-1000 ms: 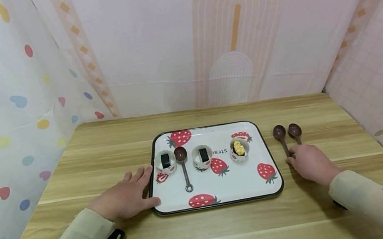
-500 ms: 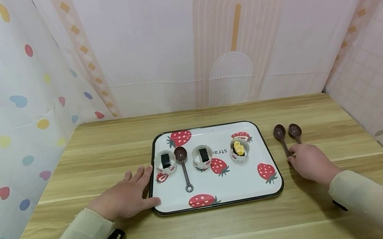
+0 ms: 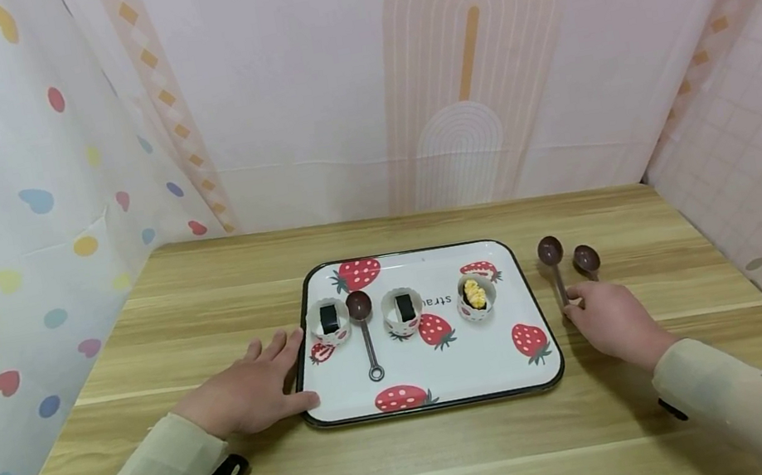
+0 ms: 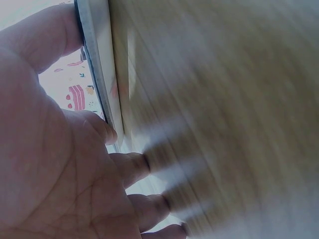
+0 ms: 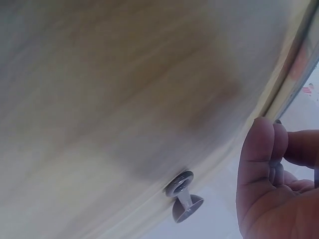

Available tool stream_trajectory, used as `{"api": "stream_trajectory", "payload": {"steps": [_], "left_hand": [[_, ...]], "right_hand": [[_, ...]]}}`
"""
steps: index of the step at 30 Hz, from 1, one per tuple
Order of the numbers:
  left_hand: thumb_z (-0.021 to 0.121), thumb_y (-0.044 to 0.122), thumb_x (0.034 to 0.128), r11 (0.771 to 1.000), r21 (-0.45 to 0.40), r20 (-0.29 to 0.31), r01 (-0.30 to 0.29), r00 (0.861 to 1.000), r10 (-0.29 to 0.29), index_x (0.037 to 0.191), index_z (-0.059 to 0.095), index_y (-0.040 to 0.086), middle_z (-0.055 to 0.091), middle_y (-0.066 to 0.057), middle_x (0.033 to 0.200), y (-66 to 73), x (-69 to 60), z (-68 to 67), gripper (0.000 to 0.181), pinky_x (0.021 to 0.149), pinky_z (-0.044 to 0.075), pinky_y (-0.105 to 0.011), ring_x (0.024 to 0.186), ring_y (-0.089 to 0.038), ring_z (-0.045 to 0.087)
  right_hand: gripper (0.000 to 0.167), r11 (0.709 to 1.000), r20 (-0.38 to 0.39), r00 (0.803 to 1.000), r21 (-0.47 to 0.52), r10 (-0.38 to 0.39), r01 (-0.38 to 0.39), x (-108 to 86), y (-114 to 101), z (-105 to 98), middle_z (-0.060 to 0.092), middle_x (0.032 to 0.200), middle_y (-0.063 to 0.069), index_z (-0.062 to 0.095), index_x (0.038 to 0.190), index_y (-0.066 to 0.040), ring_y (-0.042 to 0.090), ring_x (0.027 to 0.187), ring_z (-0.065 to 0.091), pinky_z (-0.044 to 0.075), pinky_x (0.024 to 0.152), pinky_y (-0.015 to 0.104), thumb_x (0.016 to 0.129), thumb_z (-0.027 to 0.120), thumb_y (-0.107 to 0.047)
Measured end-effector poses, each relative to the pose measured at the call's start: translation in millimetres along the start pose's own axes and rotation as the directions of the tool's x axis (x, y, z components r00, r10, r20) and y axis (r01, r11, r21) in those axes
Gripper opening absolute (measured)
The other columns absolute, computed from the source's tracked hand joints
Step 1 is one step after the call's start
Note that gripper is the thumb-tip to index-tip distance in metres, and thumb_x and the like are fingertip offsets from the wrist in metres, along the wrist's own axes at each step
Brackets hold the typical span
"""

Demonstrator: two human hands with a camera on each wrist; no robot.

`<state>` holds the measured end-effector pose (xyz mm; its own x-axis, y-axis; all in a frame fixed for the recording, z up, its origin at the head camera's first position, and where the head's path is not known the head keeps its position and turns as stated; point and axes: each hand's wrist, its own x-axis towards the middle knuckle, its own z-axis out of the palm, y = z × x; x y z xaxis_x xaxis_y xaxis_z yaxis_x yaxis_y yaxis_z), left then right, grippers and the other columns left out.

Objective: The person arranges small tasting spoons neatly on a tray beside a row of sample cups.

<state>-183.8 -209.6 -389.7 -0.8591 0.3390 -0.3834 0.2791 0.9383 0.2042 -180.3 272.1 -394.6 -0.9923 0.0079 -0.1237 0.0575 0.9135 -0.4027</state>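
Head view: my right hand (image 3: 610, 319) pinches a glossy dark-brown spoon (image 3: 551, 253), round-bowled, by its handle, just right of the strawberry-printed tray (image 3: 479, 368); my left hand (image 3: 248, 390), fingers spread apart, touches the tray's left rim. There, the left cup (image 3: 337, 339) and middle cup (image 3: 404, 332) each contain a black-topped piece (image 3: 329, 319), the right cup (image 3: 472, 315) a yellow-topped one (image 3: 475, 295).

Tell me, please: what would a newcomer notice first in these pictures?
Probably the white strawberry-print tray in the middle of the table, bearing three small cups and a brown spoon. Right of it, the right hand pinches another spoon, beside a third spoon. The left hand rests at the tray's left edge.
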Motion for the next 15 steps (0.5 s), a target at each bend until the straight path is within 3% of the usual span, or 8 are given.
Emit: {"api": "stream_trajectory", "payload": {"steps": [5,15], "left_hand": [[0.061,0.073,0.0931,1.0,-0.001,-0.007,-0.011,1.0,0.011,0.169,0.015,0.005,0.017,-0.029,0.173,-0.2,-0.4,-0.3,0.112,0.116,0.033,-0.074,0.152,-0.066,0.017],[0.061,0.074,0.0931,1.0,-0.006,-0.008,-0.018,1.0,0.018,0.169,0.014,0.005,0.016,-0.028,0.174,-1.2,-0.3,0.6,0.113,0.117,0.033,-0.074,0.152,-0.066,0.016]], "right_hand": [[0.039,1.0,-0.02,1.0,0.007,-0.014,0.014,-1.0,-4,1,0.073,0.115,0.029,0.063,0.136,0.01,0.019,0.07,0.06,0.047,0.055,0.031,0.105,0.059,-0.014],[0.039,0.997,-0.027,0.999,0.071,-0.039,0.041,-5.9,-18,2,0.076,0.102,0.02,0.065,0.136,0.008,0.018,0.071,0.062,0.049,0.057,0.031,0.104,0.06,-0.015]]}}
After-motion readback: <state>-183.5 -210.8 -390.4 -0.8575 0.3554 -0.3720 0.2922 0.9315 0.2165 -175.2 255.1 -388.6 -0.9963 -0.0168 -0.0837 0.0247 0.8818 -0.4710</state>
